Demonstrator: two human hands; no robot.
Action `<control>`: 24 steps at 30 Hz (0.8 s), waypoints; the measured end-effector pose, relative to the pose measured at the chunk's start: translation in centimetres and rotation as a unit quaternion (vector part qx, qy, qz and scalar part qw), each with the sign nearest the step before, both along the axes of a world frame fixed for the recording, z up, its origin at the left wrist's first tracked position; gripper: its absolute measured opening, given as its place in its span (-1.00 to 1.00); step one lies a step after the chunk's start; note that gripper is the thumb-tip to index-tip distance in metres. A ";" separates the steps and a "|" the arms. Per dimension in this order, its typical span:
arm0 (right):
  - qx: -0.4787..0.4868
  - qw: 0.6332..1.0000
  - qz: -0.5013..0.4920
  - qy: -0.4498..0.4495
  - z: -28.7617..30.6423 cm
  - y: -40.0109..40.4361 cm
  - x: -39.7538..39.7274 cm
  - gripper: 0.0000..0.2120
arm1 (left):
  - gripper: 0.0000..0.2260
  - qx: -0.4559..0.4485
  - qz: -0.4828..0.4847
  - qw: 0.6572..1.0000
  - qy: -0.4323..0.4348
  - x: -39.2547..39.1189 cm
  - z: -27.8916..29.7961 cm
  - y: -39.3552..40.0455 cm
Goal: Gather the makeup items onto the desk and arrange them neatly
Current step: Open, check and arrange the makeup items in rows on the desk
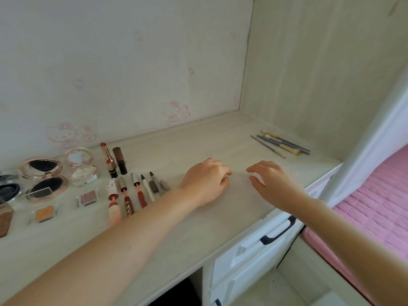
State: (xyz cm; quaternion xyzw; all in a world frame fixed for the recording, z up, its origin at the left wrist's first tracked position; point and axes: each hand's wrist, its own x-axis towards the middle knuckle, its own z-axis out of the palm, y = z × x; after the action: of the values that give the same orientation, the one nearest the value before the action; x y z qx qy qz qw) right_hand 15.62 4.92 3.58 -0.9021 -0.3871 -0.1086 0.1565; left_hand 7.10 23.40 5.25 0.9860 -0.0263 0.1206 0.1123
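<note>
Four brushes [281, 144] lay bunched near the counter [198, 228] back right corner, well apart from the rows along the left. Long axes ran from back left to front right, handles fanned. Lay ahead and to the right of both hands; right hand [272, 181] nearer, fingers loosely curled, holding nothing. Left hand [206, 180] rested mid-counter, fingers curled under, apparently empty. Pens and lip tubes [132, 193] lined up just left of it. Compacts [43, 178] stood open toward the left edge, pans showing.
</note>
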 end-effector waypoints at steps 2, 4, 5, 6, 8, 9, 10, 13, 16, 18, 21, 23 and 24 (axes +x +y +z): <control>-0.009 1.000 -0.010 -0.002 0.1 -1.2 0.9 -0.71 | -0.72 0.007 -0.016 1.000 0.000 1.9 -0.1 -0.8; -0.013 1.000 -0.020 0.002 0.2 -2.3 2.1 -0.71 | -0.71 0.016 -0.029 0.999 0.004 3.8 -0.1 -1.5; -0.014 1.000 -0.024 0.004 0.3 -2.8 2.6 -0.72 | -0.70 0.021 -0.036 0.999 0.005 4.8 -0.1 -1.8; -0.014 0.999 -0.030 0.004 0.5 -3.3 3.2 -0.72 | -0.70 0.027 -0.042 0.999 0.007 5.8 -0.1 -2.0; -0.016 0.999 -0.044 0.000 0.8 -4.1 4.6 -0.73 | -0.70 0.042 -0.054 0.998 0.015 7.7 -0.1 -2.5; -0.019 0.999 -0.051 -0.001 1.0 -4.6 5.2 -0.73 | -0.70 0.050 -0.059 0.997 0.020 8.6 -0.1 -2.6; -0.020 0.998 -0.058 -0.004 1.2 -4.9 5.9 -0.74 | -0.70 0.056 -0.063 0.996 0.025 9.4 -0.2 -2.7; -0.022 0.997 -0.076 -0.008 2.0 -5.7 8.5 -0.76 | -0.70 0.072 -0.072 0.994 0.027 11.9 -0.3 -3.1; -0.038 0.992 -0.116 0.019 3.0 -6.1 11.9 -0.73 | -0.64 0.084 -0.083 0.992 0.033 14.6 -0.3 -3.8; -0.045 0.989 -0.135 0.032 3.5 -6.0 14.2 -0.72 | -0.63 0.082 -0.083 0.992 0.050 16.1 -0.4 -4.2; -0.007 0.984 -0.168 0.064 3.1 -5.7 17.4 -0.69 | -0.64 0.110 -0.092 0.987 0.070 17.9 -0.3 -4.9; -0.002 0.980 -0.187 0.074 2.4 -5.3 19.1 -0.67 | -0.65 0.133 -0.105 0.984 0.063 18.6 -0.2 -5.2; 0.000 0.978 -0.193 0.077 2.2 -5.1 19.8 -0.67 | -0.66 0.134 -0.111 0.983 0.061 18.9 -0.1 -5.2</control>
State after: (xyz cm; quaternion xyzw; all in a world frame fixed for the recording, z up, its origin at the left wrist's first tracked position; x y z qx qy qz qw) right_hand 35.39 -0.20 5.77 -0.9654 -0.1929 -0.0668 0.1625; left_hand 25.99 18.18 5.10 0.9886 -0.1443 0.0422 -0.0064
